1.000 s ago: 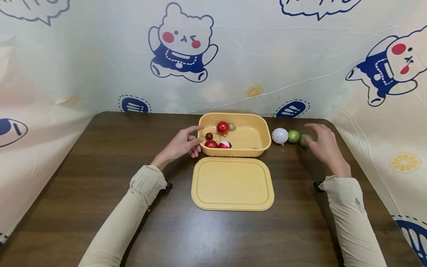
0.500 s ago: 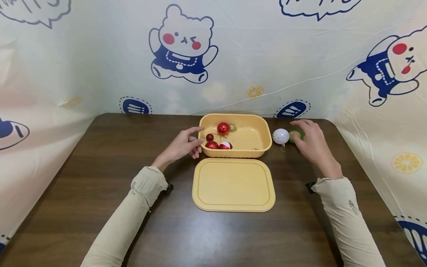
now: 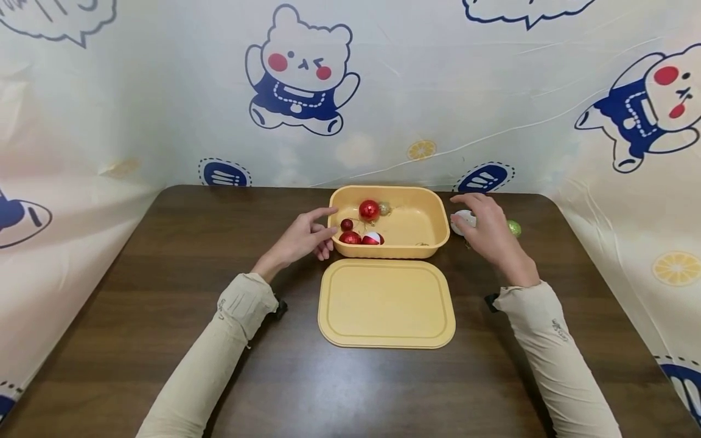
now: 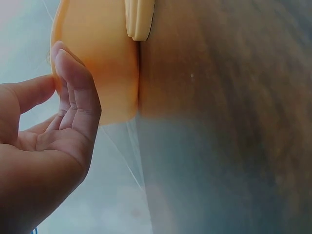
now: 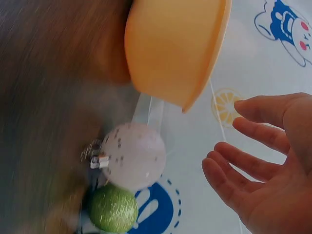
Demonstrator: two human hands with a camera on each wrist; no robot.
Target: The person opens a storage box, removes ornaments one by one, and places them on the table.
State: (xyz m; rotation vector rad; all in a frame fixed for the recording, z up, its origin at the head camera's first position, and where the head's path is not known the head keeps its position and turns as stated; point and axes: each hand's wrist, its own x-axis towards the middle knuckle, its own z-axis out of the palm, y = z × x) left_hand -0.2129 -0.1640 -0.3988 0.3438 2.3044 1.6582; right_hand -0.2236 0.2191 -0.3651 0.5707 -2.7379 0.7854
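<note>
My left hand (image 3: 302, 237) is at the left end of a yellow box (image 3: 408, 251), forefinger and thumb spread at its rim in the head view. The left wrist view shows the fingers (image 4: 80, 105) in front of the box's outer wall. Inside lie a shiny red Christmas bauble (image 3: 369, 210), a small gold bauble (image 3: 385, 208) and several other red ones. Right of the box, my right hand (image 3: 490, 234) hovers with loosely bent, parted fingers and holds nothing. It partly covers a white speckled bauble (image 5: 132, 156) in the head view. Beside that bauble is a green glitter bauble (image 5: 113, 208).
A flat yellow lid (image 3: 386, 304) lies on the dark wooden table (image 3: 137, 316), directly in front of the box. Another green bauble (image 3: 514, 229) shows past the right hand. A printed cloth (image 3: 383, 91) hangs behind the table.
My right hand has moved left from the green baubles to the white one, hiding more of it. The left hand stays at the box's rim; the baubles keep their places.
</note>
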